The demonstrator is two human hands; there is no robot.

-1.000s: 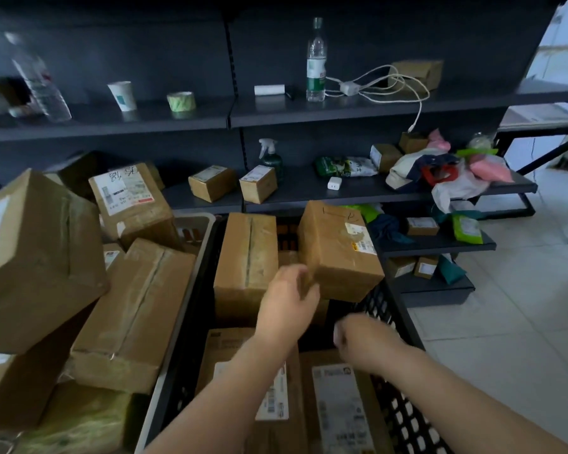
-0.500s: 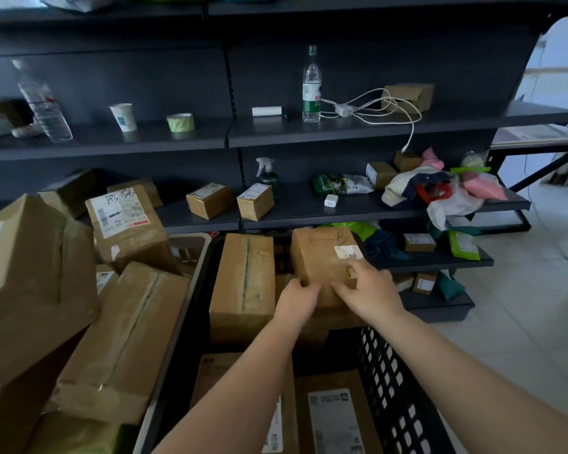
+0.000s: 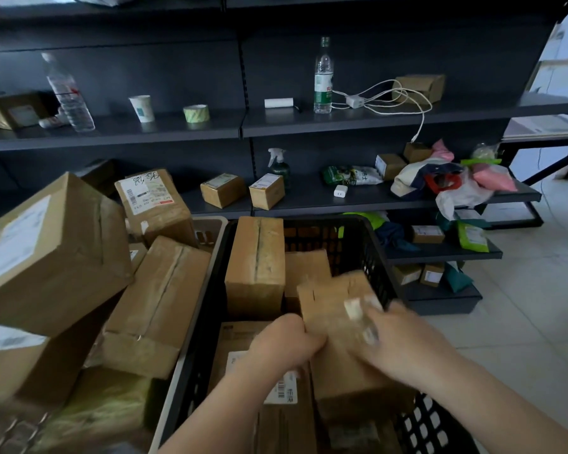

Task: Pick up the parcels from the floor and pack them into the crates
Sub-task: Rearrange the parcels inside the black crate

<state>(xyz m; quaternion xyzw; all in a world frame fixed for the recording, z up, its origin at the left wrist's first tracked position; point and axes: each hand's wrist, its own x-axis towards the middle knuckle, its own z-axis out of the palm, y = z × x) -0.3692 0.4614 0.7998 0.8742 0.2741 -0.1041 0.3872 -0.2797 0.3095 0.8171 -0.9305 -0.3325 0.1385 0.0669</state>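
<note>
Both hands on one cardboard parcel [image 3: 344,326], blurred by motion. Left hand [image 3: 284,345] grips its left edge, fingers curled round the edge. Right hand [image 3: 403,342] lies over the top right by the white label; blur hides the fingers, can't tell if that grip is clenched or flat.

Parcel sits tilted inside the black crate [image 3: 367,244], right half, near the right wall.

Same crate, countable: 1 tall box [image 3: 255,263] standing upright at the back left, 1 smaller box [image 3: 305,267] just behind the held parcel, 1 flat labelled box [image 3: 240,342] under the left hand. More cardboard lower down, count unclear.

Left of it, a second light-coloured crate [image 3: 215,231], only its rim showing, heaped with at least 5 boxes; the biggest box [image 3: 51,253] is tilted on top at the left.

Shelving [image 3: 177,129] behind. Upper shelf: 2 plastic bottles, 1 paper cup [image 3: 142,108], 1 tape roll [image 3: 196,113], 1 white charger with cable [image 3: 354,101]. Middle shelf: 2 small boxes side by side, 1 spray bottle [image 3: 278,167], a heap of bags at the right. White tiled floor [image 3: 521,322] right of the black crate.
</note>
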